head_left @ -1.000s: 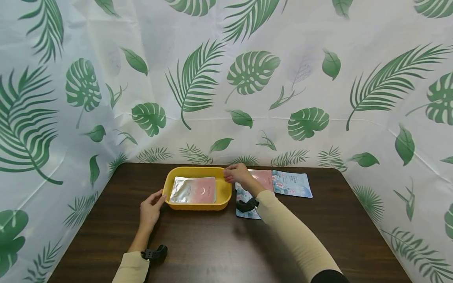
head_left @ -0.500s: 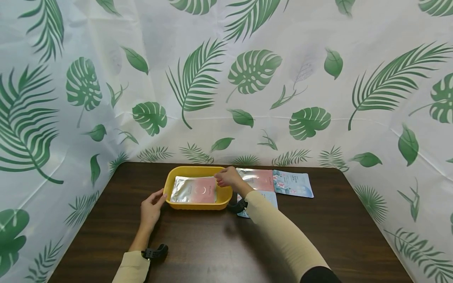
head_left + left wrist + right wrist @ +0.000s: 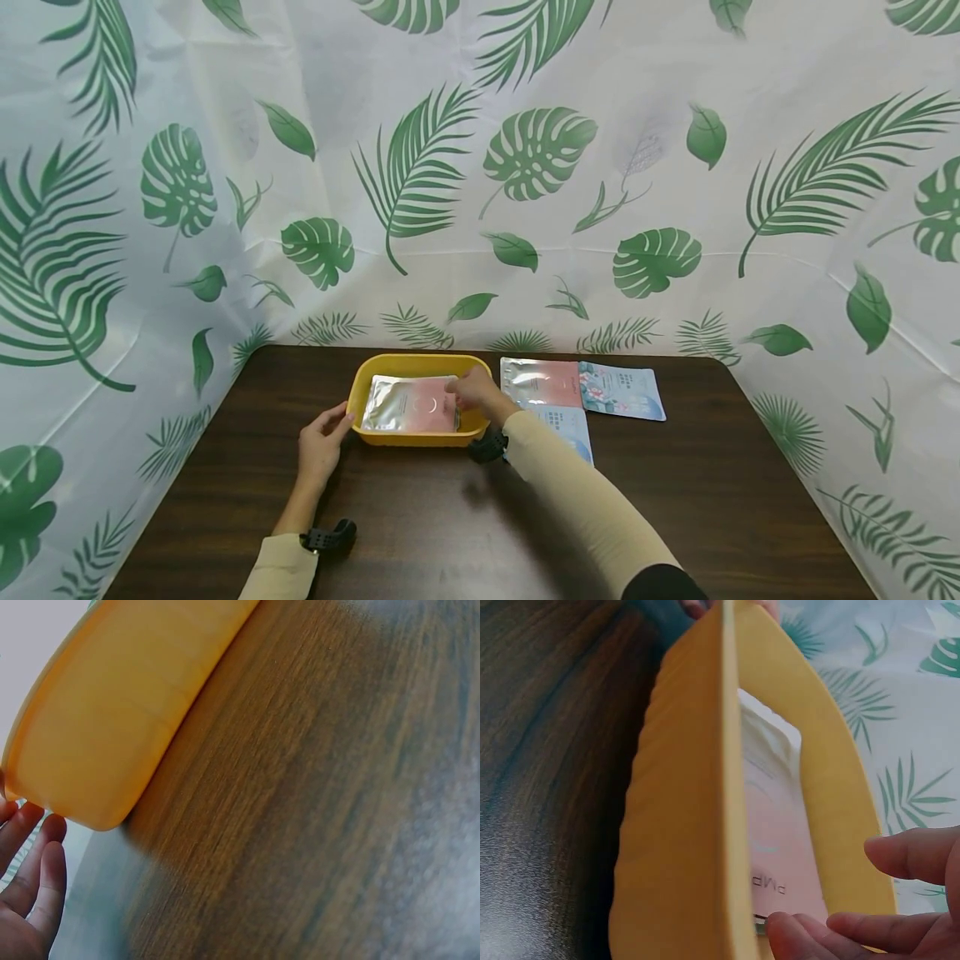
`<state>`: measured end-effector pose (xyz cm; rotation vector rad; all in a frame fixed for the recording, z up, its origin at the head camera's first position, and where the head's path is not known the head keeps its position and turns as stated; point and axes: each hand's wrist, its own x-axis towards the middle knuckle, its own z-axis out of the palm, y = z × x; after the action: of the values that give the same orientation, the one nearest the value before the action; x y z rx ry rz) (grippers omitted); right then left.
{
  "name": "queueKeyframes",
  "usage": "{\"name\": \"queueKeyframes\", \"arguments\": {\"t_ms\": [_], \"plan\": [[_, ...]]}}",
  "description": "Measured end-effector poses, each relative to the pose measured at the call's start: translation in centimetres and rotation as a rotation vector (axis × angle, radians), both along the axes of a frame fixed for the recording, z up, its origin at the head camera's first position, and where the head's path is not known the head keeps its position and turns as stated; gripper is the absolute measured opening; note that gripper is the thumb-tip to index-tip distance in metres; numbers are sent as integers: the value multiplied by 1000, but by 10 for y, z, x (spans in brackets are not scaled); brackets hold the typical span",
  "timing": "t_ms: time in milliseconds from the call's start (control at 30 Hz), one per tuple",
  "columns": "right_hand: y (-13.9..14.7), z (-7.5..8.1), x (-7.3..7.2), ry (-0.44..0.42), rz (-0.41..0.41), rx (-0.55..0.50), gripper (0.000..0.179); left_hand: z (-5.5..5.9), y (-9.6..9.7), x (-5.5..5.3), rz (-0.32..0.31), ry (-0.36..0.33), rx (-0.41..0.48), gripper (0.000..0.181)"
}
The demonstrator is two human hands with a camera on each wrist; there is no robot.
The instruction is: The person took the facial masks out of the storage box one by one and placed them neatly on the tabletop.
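Observation:
A yellow plastic tray [image 3: 420, 439] with raised sides stands on the table. Inside it lies a silver-and-pink face mask sachet [image 3: 412, 403], likely with another beneath, as a second edge shows. My left hand [image 3: 319, 440] holds the tray's left end; in the left wrist view its fingers [image 3: 51, 870] are at the rim. My right hand [image 3: 476, 395] reaches over the tray's right side. In the right wrist view the thumb [image 3: 911, 855] is well apart from the other fingers, whose tips are at the sachet's near end. Whether they touch it I cannot tell.
Right of the tray, another pink-and-silver sachet [image 3: 543, 382] lies on the dark wooden table [image 3: 420, 517]. A blue floral sachet [image 3: 621, 390] is beside it, and a second blue one [image 3: 566, 429] lies nearer, partly behind my right arm. Leaf-print cloth [image 3: 480, 208] hangs behind.
My right hand has moved left and down, from the tray's right rim to the right end of the sachet inside. My left hand stays on the tray.

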<state>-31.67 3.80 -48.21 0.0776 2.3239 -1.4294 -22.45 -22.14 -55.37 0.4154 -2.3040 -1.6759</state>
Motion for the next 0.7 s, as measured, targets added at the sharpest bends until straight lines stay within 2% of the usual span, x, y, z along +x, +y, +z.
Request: {"name": "queueKeyframes", "arguments": {"t_ms": [200, 400, 700], "plan": [[-4, -6, 1, 15, 14, 93, 26, -1, 0, 0, -3, 2, 16, 42], [-9, -8, 2, 26, 1, 137, 39, 1, 0, 1, -13, 0, 25, 42], [-13, -11, 0, 44, -16, 195, 31, 3, 0, 1, -23, -2, 23, 43]]}}
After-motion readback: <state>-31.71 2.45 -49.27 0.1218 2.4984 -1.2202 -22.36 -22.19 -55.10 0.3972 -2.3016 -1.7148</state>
